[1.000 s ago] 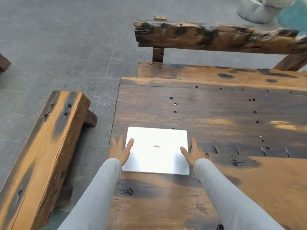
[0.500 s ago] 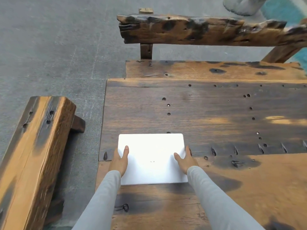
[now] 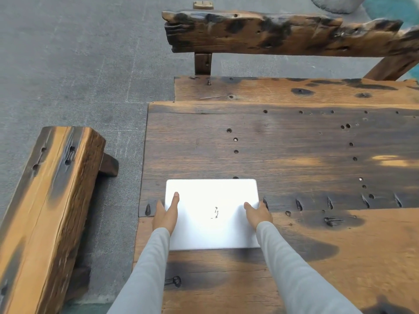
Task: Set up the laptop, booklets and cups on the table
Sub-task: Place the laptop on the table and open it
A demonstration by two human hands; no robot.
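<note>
A closed silver laptop (image 3: 213,214) lies flat on the dark wooden table (image 3: 283,150), near its left edge. My left hand (image 3: 166,213) holds the laptop's left side, thumb on the lid and fingers down the edge. On the right side my right hand (image 3: 257,213) grips the same way. Both arms wear grey sleeves. No booklets or cups are in view.
A long wooden bench (image 3: 45,211) stands left of the table across a strip of grey paved floor. Another bench with a rough backrest beam (image 3: 272,35) runs along the table's far side. A grey round object (image 3: 335,3) sits at the top right.
Both hands have stayed on the laptop's sides while it slid a little toward me on the table; my view has shifted and tipped down.
</note>
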